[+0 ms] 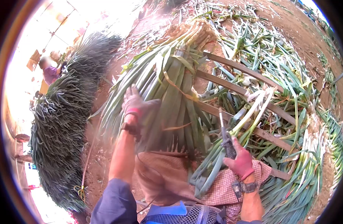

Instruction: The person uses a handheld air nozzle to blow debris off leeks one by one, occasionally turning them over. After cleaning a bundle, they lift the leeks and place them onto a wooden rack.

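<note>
My left hand [138, 104], in a pinkish glove, lies with fingers spread on the leaves of a big bundle of leeks [175, 82]. The bundle's pale, rooty ends point away from me, and its green tops hang toward my lap. In my right hand [240, 160], also gloved, is a black air blow gun [227, 145] with a long thin metal nozzle pointing up and away. A few loose leeks [212, 170] slant just left of that hand, their white stems crossing a metal rack [249, 130]. Checked cloth [220, 186] covers my lap.
A long, dense heap of leeks [63, 119] lines the left side, with a person in purple [50, 72] behind it. Leaf scraps [261, 52] cover the ground beyond the rack. More leeks [298, 190] lie at right. A thin hose [90, 149] runs along the dirt.
</note>
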The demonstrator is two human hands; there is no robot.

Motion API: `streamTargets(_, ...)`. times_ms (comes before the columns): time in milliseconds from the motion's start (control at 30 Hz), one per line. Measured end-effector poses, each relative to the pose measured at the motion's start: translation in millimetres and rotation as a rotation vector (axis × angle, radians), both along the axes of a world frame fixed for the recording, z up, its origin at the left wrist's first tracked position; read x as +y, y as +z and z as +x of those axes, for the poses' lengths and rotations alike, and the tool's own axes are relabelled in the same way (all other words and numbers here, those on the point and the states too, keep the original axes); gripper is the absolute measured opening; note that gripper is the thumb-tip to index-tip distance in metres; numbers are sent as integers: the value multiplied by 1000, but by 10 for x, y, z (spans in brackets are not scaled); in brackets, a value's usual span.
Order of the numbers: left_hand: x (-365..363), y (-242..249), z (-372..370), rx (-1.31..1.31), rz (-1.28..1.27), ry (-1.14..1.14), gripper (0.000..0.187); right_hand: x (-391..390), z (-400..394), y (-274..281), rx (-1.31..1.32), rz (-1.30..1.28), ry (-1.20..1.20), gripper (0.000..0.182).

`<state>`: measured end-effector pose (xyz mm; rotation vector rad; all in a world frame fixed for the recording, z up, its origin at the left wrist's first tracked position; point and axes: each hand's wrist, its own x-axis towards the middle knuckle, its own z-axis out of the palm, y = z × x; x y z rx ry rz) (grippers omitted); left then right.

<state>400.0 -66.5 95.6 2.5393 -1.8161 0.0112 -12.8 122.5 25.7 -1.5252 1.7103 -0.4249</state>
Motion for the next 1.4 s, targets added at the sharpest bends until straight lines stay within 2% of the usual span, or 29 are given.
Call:
streamTargets(33, 29, -156, 147, 104, -31, 58, 127, 17, 61, -18, 17, 1, 60, 99)
streamTargets(67, 36, -92, 127, 104, -30, 61, 127, 23, 124, -20, 17, 2, 64, 99)
streamTargets(133, -4, 55, 77, 273, 184, 112, 128, 38, 246, -21, -29, -25, 142, 99)
streamTargets(167, 12, 8, 79, 351, 114, 105, 110, 47, 289, -86, -24, -31, 147, 99)
streamTargets(200, 73, -24, 31, 350, 111, 108, 110, 50, 324, -89, -25, -33, 150, 99)
streamTargets(267, 193, -82, -188, 523, 62, 0, 94, 42, 385, -62, -12, -34, 159, 99)
streamTargets(333, 373, -208, -423, 443, 30, -48, 73, 69, 376, 2, -9, -33, 153, 100)
streamTargets(533, 1246, -710, -1192, 326, 59, -215, 55, 260, 33, 161, -40, -145, 13, 100)
streamTargets(600, 1639, -692, -1399, 293, 108, -297, 36, 365, -87, 147, -44, -191, -6, 100)
streamTargets(667, 1959, -929, -1457, 219, 202, -375, 43, 457, -181, 227, -59, -178, 40, 101)
streamTargets(700, 2057, -940, -1498, 236, 286, -353, 76, 454, -217, 285, -61, -109, 11, 101)
streamTargets(733, 2114, -950, -1518, 235, 294, -357, 76, 417, -263, 209, -40, -293, -6, 101)
streamTargets(800, 2202, -871, -1531, 226, 318, -391, 96, 285, -353, 363, -42, -14, -194, 100)
streamTargets(867, 2197, -627, -1499, 179, 290, -447, 97, 206, -423, 230, -106, -62, -209, 99)
streamTargets(933, 2180, -316, -1462, 131, 277, -511, 99, 200, -373, 298, -149, -76, -78, 97)
streamTargets(967, 2107, -130, -1463, 130, 278, -557, 92, 196, -367, 88, -41, -225, -13, 94)
streamTargets(1000, 2028, 63, -1503, 132, 277, -600, 85, 152, -366, 31, -42, -222, -20, 94)
streamTargets(1033, 1932, 283, -1584, 213, 138, -682, 61, 74, -358, 0, -22, -165, -54, 93)
streamTargets(1067, 1803, 388, -1644, 214, 142, -682, 61, -5, -336, -5, -3, -109, -88, 91)
streamTargets(1100, 1655, 456, -1721, 324, 91, -698, 56, -59, -295, 143, -4, -97, -58, 91)
streamTargets(1167, 1344, 437, -1874, 443, 36, -702, 42, -189, -238, 141, -11, -74, -7, 92)
streamTargets(1300, 568, -11, -2212, 537, -15, -739, 36, -477, -239, 104, 25, 11, 73, 92)
streamTargets(1367, 212, -168, -2363, 446, 173, -684, 29, -530, -244, 47, 24, -3, 118, 91)
streamTargets(1400, 116, -222, -2382, 445, 175, -683, 29, -561, -241, 43, 23, -1, 118, 91)
